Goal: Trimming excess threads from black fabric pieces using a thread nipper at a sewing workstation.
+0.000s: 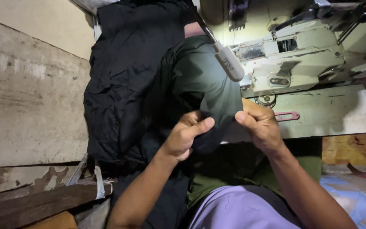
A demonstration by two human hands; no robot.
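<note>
My left hand [186, 136] and my right hand [260, 125] both pinch the near edge of a dark green fabric piece [206, 82] that runs up toward the sewing machine [301, 55]. The thumbs press on top of the cloth, a short gap apart. A small white lamp [228, 62] on a flexible neck lights the fabric just above my hands. The green cloth lies over a larger pile of black fabric [128, 80] to the left.
The pale machine table [331, 112] carries a red metal clip [287, 115]. A worn concrete wall [30, 101] stands at the left, with a wooden beam [34, 205] below it. My lap in purple cloth [238, 210] is at the bottom.
</note>
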